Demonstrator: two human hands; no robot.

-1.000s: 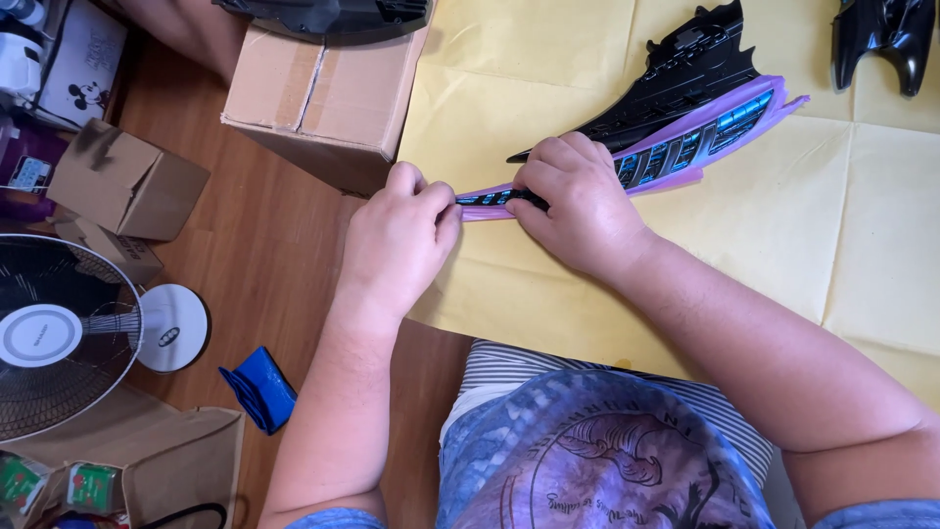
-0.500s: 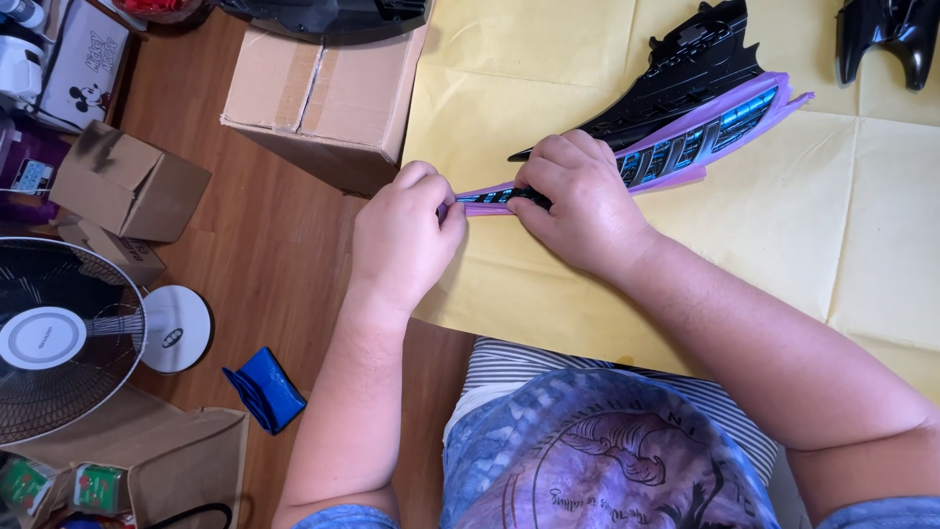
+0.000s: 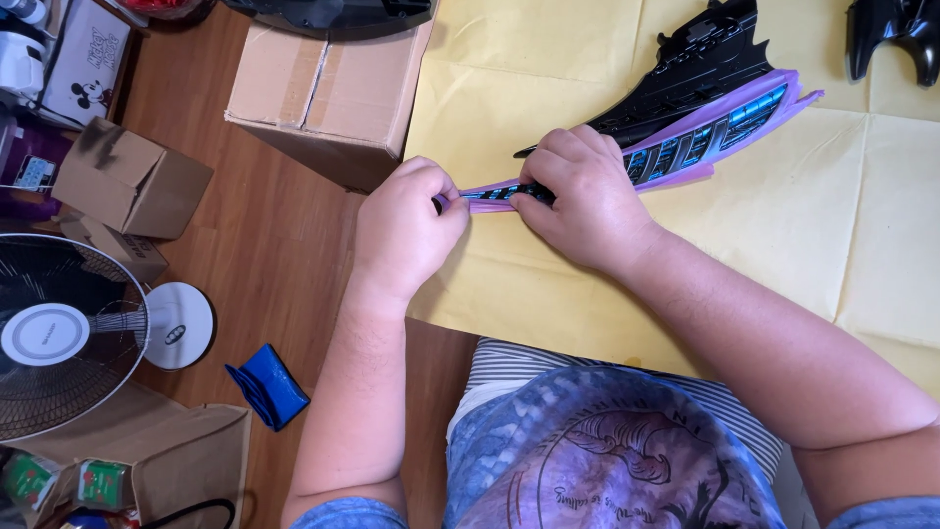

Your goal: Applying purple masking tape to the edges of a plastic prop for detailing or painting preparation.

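Nearest the camera is the person's own blue and purple printed shirt (image 3: 607, 460), with both bare forearms reaching away from it over the edge of a worktop covered in creased yellow paper (image 3: 548, 59).

The left hand (image 3: 406, 235) has its grip closed: the fingers are curled in and pinch the pointed near tip of a long black toy wing with a purple edge (image 3: 685, 108), right at the paper's left border. The right hand (image 3: 583, 201) lies just beside it, palm down on the same narrow end, fingers bent over the purple strip and pressing it against the paper; this grip is closed on the wing too. The two hands are close together, with a short stretch of purple and blue panelling showing between them. From there the wing widens and runs up and to the right, flat on the paper, its black ridged part on the far side and blue panels along the purple edge.

To the left, on the wooden floor (image 3: 245, 225), lie a small blue case (image 3: 269, 385), a white standing fan (image 3: 69, 333) and a small brown box (image 3: 132, 181). Farther off, a larger cardboard box (image 3: 328, 93) stands against the worktop's left edge. At the far right corner another black glossy piece (image 3: 896, 34) rests on the paper, well apart from the wing.
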